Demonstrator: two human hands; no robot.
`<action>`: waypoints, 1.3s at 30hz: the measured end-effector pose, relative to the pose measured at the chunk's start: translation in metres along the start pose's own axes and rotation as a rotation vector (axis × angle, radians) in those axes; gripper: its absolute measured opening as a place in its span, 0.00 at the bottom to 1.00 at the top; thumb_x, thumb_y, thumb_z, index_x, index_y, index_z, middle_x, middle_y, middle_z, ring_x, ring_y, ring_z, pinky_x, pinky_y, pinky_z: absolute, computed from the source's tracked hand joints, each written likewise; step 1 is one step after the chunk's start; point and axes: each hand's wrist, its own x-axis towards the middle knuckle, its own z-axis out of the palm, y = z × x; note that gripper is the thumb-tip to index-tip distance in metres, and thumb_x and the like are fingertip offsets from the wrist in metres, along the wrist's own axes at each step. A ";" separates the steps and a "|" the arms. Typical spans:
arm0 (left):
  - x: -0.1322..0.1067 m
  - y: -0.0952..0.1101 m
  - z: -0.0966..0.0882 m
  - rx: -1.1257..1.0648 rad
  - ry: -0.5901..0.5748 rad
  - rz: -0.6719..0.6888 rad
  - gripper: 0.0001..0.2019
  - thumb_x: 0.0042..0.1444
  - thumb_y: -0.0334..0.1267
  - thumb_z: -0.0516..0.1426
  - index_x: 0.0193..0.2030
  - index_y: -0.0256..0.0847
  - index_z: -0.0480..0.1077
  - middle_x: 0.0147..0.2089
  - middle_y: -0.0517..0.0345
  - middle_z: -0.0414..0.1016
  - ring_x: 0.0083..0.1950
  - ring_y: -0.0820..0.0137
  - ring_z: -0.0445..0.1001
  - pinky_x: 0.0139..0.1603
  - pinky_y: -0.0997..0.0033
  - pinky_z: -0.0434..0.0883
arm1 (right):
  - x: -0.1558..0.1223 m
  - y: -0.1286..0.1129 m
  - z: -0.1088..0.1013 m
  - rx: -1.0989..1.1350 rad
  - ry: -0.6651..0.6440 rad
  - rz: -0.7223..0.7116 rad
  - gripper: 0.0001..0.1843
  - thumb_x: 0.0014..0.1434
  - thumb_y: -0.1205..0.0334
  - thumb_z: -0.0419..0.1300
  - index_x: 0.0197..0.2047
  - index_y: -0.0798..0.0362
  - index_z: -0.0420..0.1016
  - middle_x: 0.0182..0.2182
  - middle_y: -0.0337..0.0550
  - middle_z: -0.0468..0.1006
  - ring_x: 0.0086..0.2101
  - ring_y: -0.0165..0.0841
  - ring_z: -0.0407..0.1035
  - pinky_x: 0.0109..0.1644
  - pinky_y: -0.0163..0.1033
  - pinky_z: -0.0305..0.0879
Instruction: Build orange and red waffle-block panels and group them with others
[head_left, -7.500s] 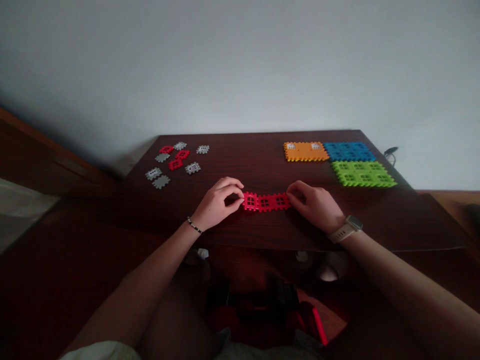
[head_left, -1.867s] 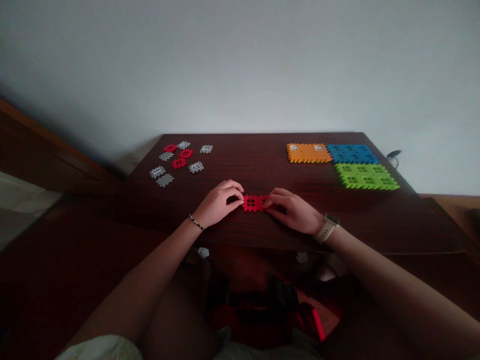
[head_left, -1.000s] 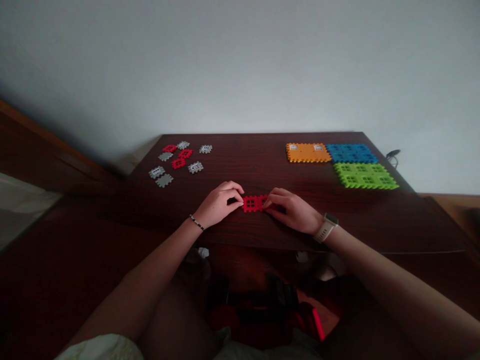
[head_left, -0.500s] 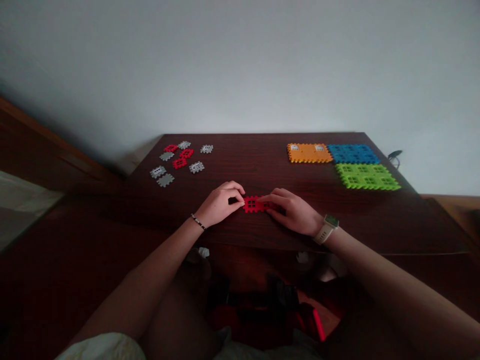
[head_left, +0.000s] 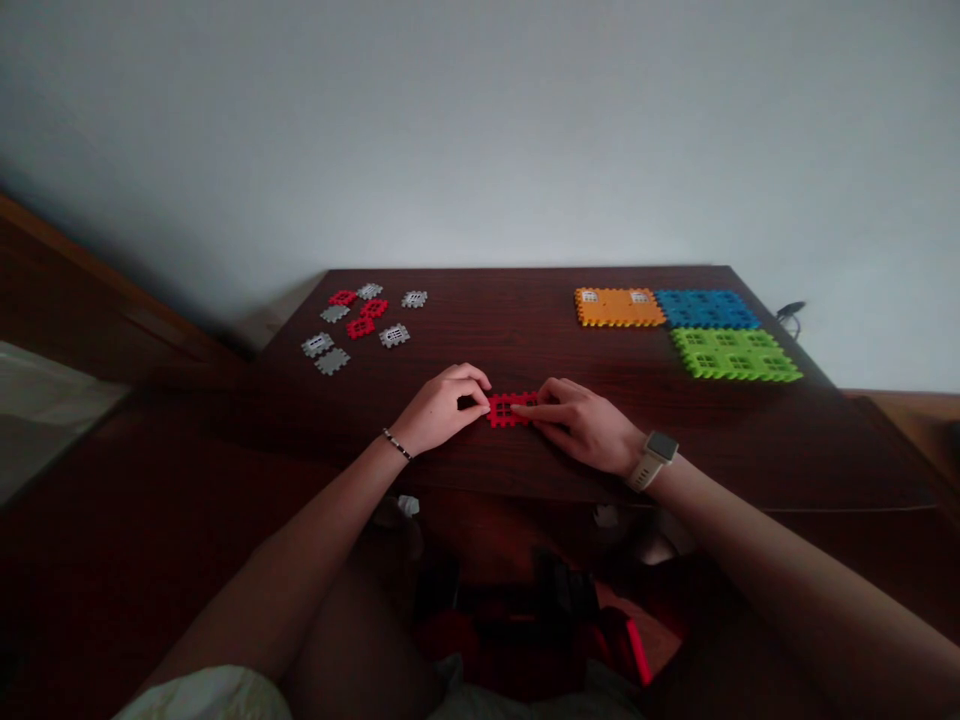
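Two red window-patterned interlocking tiles (head_left: 504, 411) lie end to end on the dark table in front of me. My left hand (head_left: 450, 407) pinches their left edge between thumb and fingers. Over the right tile is my right hand (head_left: 581, 423); its index finger presses near the seam, and the thumb sits at the near edge. That hand hides most of the right tile, so I cannot tell whether the seam is fully joined.
Loose grey tiles (head_left: 332, 361) and red tiles (head_left: 360, 327) are scattered at the table's left. Joined panels in orange (head_left: 621, 308), blue (head_left: 709, 309) and green (head_left: 735, 355) lie at the right. A wall (head_left: 480, 130) stands behind the table (head_left: 495, 340).
My right index finger has shifted slightly left and down across the red tiles. The left hand keeps its pinch, and the other tiles and panels stay put.
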 end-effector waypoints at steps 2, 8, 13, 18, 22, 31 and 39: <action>0.000 0.000 0.000 0.002 -0.002 -0.006 0.07 0.65 0.30 0.65 0.35 0.44 0.80 0.51 0.54 0.80 0.54 0.62 0.80 0.61 0.56 0.74 | -0.001 0.001 0.000 0.010 -0.003 -0.005 0.22 0.77 0.61 0.55 0.68 0.40 0.80 0.46 0.50 0.76 0.44 0.42 0.72 0.51 0.49 0.73; 0.000 -0.001 -0.001 -0.007 -0.009 -0.019 0.07 0.65 0.32 0.65 0.35 0.44 0.80 0.52 0.54 0.81 0.55 0.62 0.80 0.62 0.55 0.75 | -0.002 -0.001 0.001 -0.043 -0.007 -0.020 0.22 0.77 0.62 0.56 0.67 0.36 0.81 0.46 0.49 0.76 0.45 0.40 0.71 0.51 0.47 0.72; 0.000 -0.003 0.000 -0.001 -0.007 -0.024 0.07 0.64 0.31 0.65 0.35 0.44 0.80 0.51 0.54 0.81 0.55 0.62 0.80 0.62 0.55 0.75 | -0.003 -0.005 0.001 -0.090 -0.027 -0.031 0.23 0.77 0.63 0.54 0.69 0.38 0.79 0.47 0.49 0.76 0.45 0.41 0.71 0.51 0.48 0.71; 0.000 -0.004 0.000 0.003 -0.001 -0.017 0.06 0.65 0.31 0.65 0.35 0.44 0.81 0.51 0.54 0.81 0.55 0.62 0.80 0.62 0.55 0.74 | -0.005 -0.007 0.003 -0.076 -0.007 -0.018 0.23 0.76 0.64 0.55 0.69 0.42 0.78 0.49 0.50 0.76 0.46 0.42 0.72 0.53 0.50 0.72; 0.001 -0.006 -0.002 0.012 -0.019 -0.008 0.06 0.65 0.33 0.66 0.36 0.45 0.82 0.52 0.54 0.81 0.55 0.62 0.80 0.63 0.55 0.74 | -0.006 -0.008 0.004 -0.064 0.015 -0.013 0.23 0.76 0.64 0.55 0.68 0.41 0.79 0.48 0.50 0.76 0.45 0.42 0.72 0.53 0.50 0.72; 0.004 -0.037 -0.039 0.084 0.209 -0.058 0.06 0.67 0.37 0.63 0.38 0.43 0.80 0.50 0.53 0.83 0.52 0.63 0.81 0.61 0.55 0.76 | -0.005 -0.008 0.002 -0.049 0.009 -0.002 0.23 0.76 0.64 0.55 0.68 0.41 0.79 0.48 0.51 0.77 0.46 0.42 0.73 0.54 0.51 0.74; -0.003 -0.089 -0.071 0.352 0.485 -0.340 0.10 0.67 0.36 0.60 0.53 0.42 0.76 0.56 0.49 0.82 0.59 0.59 0.79 0.66 0.55 0.73 | -0.005 -0.009 0.003 -0.049 -0.003 0.007 0.24 0.76 0.63 0.54 0.69 0.42 0.78 0.49 0.51 0.76 0.47 0.43 0.73 0.55 0.52 0.74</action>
